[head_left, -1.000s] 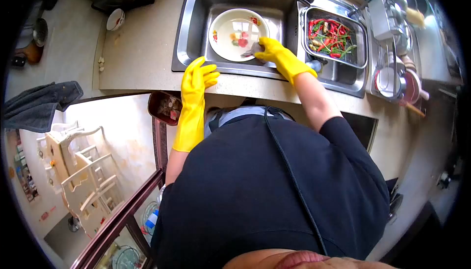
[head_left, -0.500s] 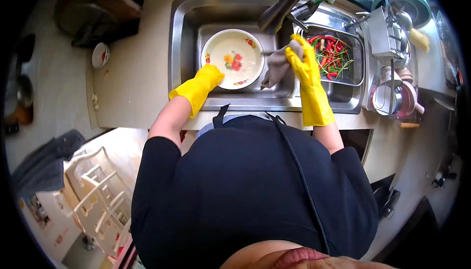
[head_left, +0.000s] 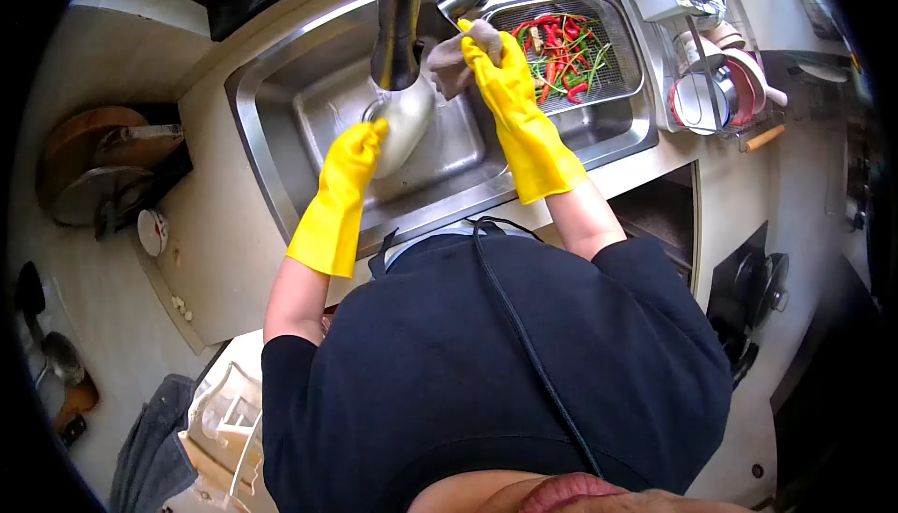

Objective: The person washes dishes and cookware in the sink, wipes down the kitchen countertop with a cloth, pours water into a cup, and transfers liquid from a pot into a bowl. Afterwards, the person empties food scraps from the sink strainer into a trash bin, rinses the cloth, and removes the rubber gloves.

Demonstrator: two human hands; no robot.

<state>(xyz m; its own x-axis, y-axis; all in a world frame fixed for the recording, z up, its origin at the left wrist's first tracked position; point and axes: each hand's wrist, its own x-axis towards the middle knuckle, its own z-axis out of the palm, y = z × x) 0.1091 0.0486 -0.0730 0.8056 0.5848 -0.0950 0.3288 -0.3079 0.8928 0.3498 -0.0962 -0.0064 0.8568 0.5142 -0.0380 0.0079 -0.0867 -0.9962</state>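
We observe long yellow gloves (head_left: 332,223), a black top (head_left: 505,354) with short sleeves (head_left: 292,373), and a thin dark cord (head_left: 533,343) lengthwise.

The scene is fairly bright, with pale highlights glinting off the steel sink (head_left: 253,144) and softer shading inside its basin, while the black shirt (head_left: 524,345) swallows most detail. The tilted bowl (head_left: 406,134) looks smeared and soft beside the crisper chillies (head_left: 559,57). Wide-angle distortion bends the outer areas, which darken into black corners.
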